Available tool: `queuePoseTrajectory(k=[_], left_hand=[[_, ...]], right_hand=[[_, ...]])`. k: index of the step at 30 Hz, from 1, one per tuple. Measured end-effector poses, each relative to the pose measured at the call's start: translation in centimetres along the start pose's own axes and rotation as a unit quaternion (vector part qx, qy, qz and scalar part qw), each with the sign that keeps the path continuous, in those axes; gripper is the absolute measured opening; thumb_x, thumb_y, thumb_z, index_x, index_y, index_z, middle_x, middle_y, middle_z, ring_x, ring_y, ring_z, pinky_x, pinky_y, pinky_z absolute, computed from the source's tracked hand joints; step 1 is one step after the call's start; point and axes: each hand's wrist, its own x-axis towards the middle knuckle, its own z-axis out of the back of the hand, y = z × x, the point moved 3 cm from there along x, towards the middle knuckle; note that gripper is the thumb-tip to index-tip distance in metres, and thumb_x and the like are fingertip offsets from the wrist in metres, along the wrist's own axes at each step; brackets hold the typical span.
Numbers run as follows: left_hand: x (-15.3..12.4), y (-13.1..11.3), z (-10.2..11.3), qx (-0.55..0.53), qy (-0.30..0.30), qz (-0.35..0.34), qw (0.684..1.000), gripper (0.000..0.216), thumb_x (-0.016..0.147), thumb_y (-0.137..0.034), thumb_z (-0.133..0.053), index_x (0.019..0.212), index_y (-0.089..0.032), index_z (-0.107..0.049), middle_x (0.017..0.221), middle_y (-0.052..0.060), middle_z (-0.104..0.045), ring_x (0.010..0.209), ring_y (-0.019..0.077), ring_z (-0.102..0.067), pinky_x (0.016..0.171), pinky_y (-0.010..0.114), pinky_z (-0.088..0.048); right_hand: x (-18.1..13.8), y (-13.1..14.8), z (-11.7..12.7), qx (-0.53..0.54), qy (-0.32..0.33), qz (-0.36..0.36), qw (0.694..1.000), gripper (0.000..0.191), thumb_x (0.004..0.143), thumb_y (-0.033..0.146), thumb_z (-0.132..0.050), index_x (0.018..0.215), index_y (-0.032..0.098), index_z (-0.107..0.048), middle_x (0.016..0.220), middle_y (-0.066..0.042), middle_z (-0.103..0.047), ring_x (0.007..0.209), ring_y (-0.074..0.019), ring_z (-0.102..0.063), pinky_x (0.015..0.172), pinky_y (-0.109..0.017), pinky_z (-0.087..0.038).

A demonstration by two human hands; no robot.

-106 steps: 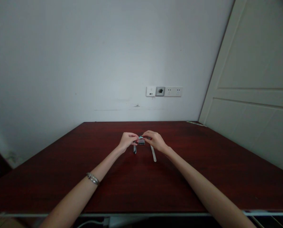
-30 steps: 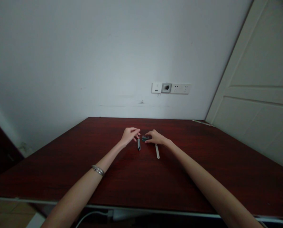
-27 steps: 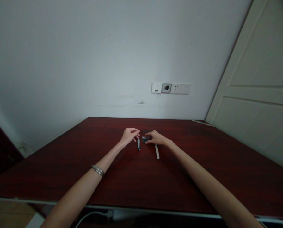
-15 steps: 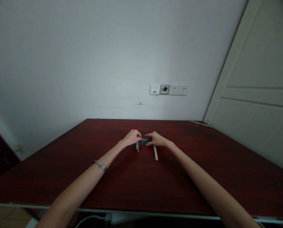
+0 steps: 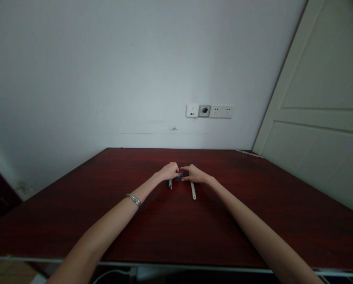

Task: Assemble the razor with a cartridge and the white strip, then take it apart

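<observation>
A small dark rectangular object lies far out on the red-brown table. My left hand and my right hand meet on it, each with fingertips pinched on one end. A short dark stick-like piece lies just below my left hand. A pale flat strip lies below my right hand, pointing toward me. A silver bracelet circles my left wrist.
A white wall with a row of sockets rises behind the table. A pale panelled door stands at the right. A white cable shows below the table's near edge.
My left hand, held apart from the small dark object a second ago, has come back to it. Both hands now pinch it again. The stick and strip have stayed where they lay.
</observation>
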Motion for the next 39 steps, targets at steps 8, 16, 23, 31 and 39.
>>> queuePoseTrajectory(k=[8, 16, 23, 31, 39], left_hand=[[0.3, -0.3, -0.2, 0.001, 0.032, 0.019, 0.999, 0.014, 0.069, -0.020, -0.059, 0.063, -0.014, -0.070, 0.052, 0.004, -0.060, 0.050, 0.0126, -0.053, 0.046, 0.020, -0.031], [0.3, -0.1, -0.3, 0.034, 0.058, 0.018, 0.998, 0.018, 0.072, -0.021, -0.054, 0.072, -0.013, -0.070, 0.062, 0.005, -0.064, 0.057, 0.0122, -0.055, 0.053, 0.019, -0.036], [0.3, 0.3, -0.3, 0.048, 0.041, 0.033, 0.997, 0.019, 0.073, -0.021, -0.052, 0.075, -0.014, -0.070, 0.072, 0.006, -0.065, 0.065, 0.0156, -0.059, 0.056, 0.021, -0.039], [-0.3, 0.2, 0.6, 0.069, -0.012, 0.005, 0.997, 0.020, 0.076, -0.022, -0.049, 0.077, -0.016, -0.069, 0.086, 0.007, -0.062, 0.079, 0.0178, -0.058, 0.064, 0.023, -0.042], [-2.1, -0.5, 2.5, 0.107, -0.080, -0.026, 0.991, 0.022, 0.082, -0.023, -0.044, 0.081, -0.018, -0.066, 0.088, 0.004, -0.055, 0.076, 0.0134, -0.054, 0.064, 0.022, -0.041]], right_hand=[[-0.1, -0.3, -0.2, -0.018, -0.001, -0.018, 1.000, 0.047, 0.069, 0.037, -0.065, 0.113, 0.021, -0.059, 0.103, -0.006, -0.064, 0.095, -0.0227, -0.053, 0.084, -0.032, -0.036], [0.0, -0.7, -0.4, -0.006, -0.001, -0.017, 1.000, 0.049, 0.068, 0.036, -0.067, 0.113, 0.021, -0.059, 0.097, -0.006, -0.065, 0.090, -0.0225, -0.054, 0.080, -0.031, -0.038], [0.0, -0.7, -0.5, 0.022, -0.007, -0.021, 1.000, 0.048, 0.066, 0.035, -0.068, 0.111, 0.021, -0.061, 0.098, -0.006, -0.065, 0.090, -0.0218, -0.057, 0.082, -0.031, -0.039], [-0.1, -0.5, 0.8, 0.075, -0.093, -0.017, 0.993, 0.049, 0.064, 0.037, -0.069, 0.109, 0.019, -0.063, 0.108, -0.009, -0.064, 0.096, -0.0231, -0.058, 0.083, -0.033, -0.043], [0.3, -1.1, 1.5, 0.204, -0.188, -0.077, 0.958, 0.025, 0.072, 0.035, -0.060, 0.085, 0.016, -0.071, 0.088, -0.006, -0.070, 0.084, -0.0210, -0.063, 0.079, -0.031, -0.046]])
